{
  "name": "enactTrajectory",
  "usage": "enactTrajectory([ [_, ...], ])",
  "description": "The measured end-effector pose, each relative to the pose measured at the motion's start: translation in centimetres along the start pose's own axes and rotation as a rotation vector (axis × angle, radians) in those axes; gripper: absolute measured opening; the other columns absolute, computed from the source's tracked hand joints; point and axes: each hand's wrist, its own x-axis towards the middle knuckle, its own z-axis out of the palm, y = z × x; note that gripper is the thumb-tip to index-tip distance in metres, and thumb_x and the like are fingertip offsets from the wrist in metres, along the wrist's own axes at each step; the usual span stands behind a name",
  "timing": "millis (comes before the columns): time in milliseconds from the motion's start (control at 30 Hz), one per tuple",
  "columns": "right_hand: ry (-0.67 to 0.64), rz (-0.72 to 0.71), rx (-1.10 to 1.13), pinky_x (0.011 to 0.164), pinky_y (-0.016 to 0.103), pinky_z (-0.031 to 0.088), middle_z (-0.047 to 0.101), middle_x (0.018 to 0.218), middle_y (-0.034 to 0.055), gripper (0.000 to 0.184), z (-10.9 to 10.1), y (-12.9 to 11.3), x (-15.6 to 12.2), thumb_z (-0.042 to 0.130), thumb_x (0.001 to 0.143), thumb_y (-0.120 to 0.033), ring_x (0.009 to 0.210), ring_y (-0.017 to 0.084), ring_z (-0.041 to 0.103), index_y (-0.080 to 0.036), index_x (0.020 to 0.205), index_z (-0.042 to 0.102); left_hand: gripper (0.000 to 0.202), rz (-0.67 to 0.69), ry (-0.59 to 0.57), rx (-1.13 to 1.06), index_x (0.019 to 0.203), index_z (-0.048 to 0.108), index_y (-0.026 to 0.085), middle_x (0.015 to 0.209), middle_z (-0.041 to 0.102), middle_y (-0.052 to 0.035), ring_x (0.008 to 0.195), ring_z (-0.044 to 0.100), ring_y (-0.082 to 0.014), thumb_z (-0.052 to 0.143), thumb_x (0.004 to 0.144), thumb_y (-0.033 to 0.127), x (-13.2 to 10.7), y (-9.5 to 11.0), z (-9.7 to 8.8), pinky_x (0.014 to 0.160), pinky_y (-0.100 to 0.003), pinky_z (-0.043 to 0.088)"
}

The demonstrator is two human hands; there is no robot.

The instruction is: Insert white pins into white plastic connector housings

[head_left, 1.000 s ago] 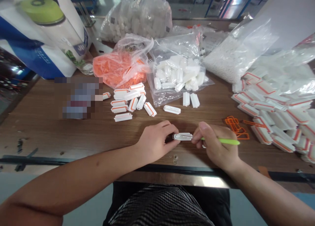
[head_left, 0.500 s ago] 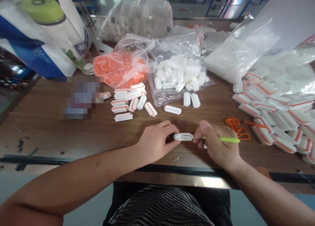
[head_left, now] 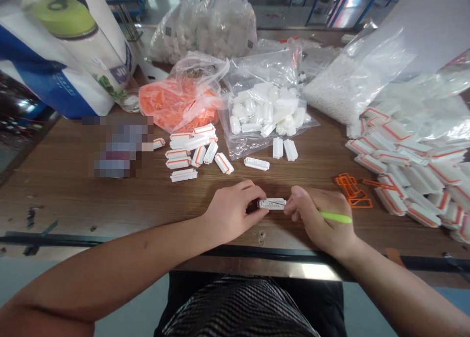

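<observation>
Near the front of the table, my left hand pinches one end of a small white plastic housing between thumb and fingers. The housing lies lengthwise, its upper face showing rows of small dark dots. My right hand is closed around a slim tool with a lime-green handle. A thin dark tip reaches from its fingers over the housing's upper face, and the fingertips are at the housing's right end. The exact kind of tool is hidden by the hand.
Beyond my hands lie white pieces with orange strips, a bag of orange parts and a bag of white covers. Orange frames and a heap of orange-edged housings are at right. A green-lidded bottle stands left.
My right hand has shifted slightly left, closer to the housing, and the tool's handle has tilted and moved left with it. My left hand keeps its hold.
</observation>
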Motion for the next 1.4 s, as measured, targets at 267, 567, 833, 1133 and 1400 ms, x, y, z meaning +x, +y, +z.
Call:
enactTrajectory([
  [267,0.029,0.064,0.075,0.047,0.022,0.043,0.061,0.051,-0.0021,0.048,0.3,0.7,-0.2,0.047,0.101,-0.026,0.041,0.006,0.053,-0.019,0.056,0.062,0.01,0.003,0.005,0.009,0.093,0.066,0.02,0.082,0.06,0.0038,0.059,0.05,-0.0079,0.069,0.084,0.024,0.0,-0.1,0.0,0.056,-0.023,0.038],
  [567,0.053,0.133,0.134,0.045,0.021,0.043,0.063,0.052,-0.0015,0.049,0.3,0.8,-0.1,0.047,0.101,-0.031,0.041,0.006,0.055,-0.019,0.057,0.064,0.01,0.015,0.005,0.006,0.093,0.066,0.019,0.082,0.062,0.0031,0.059,0.05,-0.0082,0.07,0.084,0.023,0.0,-0.1,0.0,0.056,-0.023,0.038],
  [833,0.03,0.165,0.139,0.045,0.02,0.044,0.062,0.051,-0.0021,0.049,0.7,1.1,-0.1,0.048,0.101,-0.033,0.04,0.006,0.055,-0.019,0.056,0.064,0.01,0.028,0.011,0.008,0.093,0.066,0.019,0.081,0.061,0.0027,0.061,0.051,-0.0089,0.069,0.084,0.023,0.0,-0.1,0.1,0.058,-0.023,0.038],
  [1133,0.075,0.18,0.2,0.042,0.02,0.043,0.064,0.054,-0.0003,0.049,0.3,1.1,-0.1,0.048,0.101,-0.034,0.04,0.007,0.054,-0.019,0.057,0.065,0.01,0.027,0.017,0.023,0.092,0.065,0.019,0.084,0.063,0.0027,0.06,0.051,-0.0083,0.07,0.083,0.023,0.0,-0.1,0.0,0.057,-0.023,0.039],
  [1400,0.079,0.18,0.179,0.043,0.022,0.043,0.062,0.051,-0.0003,0.051,0.2,1.3,0.0,0.048,0.101,-0.034,0.039,0.007,0.053,-0.019,0.055,0.063,0.01,0.023,0.009,0.016,0.092,0.065,0.02,0.085,0.063,0.0024,0.061,0.052,-0.0085,0.07,0.084,0.023,-0.1,-0.2,0.0,0.058,-0.023,0.04],
])
